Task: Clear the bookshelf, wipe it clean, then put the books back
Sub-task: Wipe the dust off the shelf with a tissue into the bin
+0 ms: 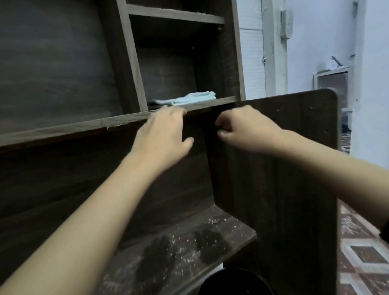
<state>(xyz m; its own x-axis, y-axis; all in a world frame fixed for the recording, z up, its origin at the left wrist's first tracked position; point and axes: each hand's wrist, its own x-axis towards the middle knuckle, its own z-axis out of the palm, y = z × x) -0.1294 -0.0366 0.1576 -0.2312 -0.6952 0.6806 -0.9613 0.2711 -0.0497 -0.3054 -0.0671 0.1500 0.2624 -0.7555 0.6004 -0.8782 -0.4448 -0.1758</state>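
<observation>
While the cloth (193, 97) was left on the bookshelf (43, 134) ledge, the left hand (163, 136) was seen open beside it and the right hand (246, 127) curled, empty. Grit (175, 248) below could be scattered by careless wiping.

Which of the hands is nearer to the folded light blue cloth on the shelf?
Left. The left hand is at the dark wooden shelf edge just below the folded light blue cloth; the right hand sits lower, off to its right.
</observation>
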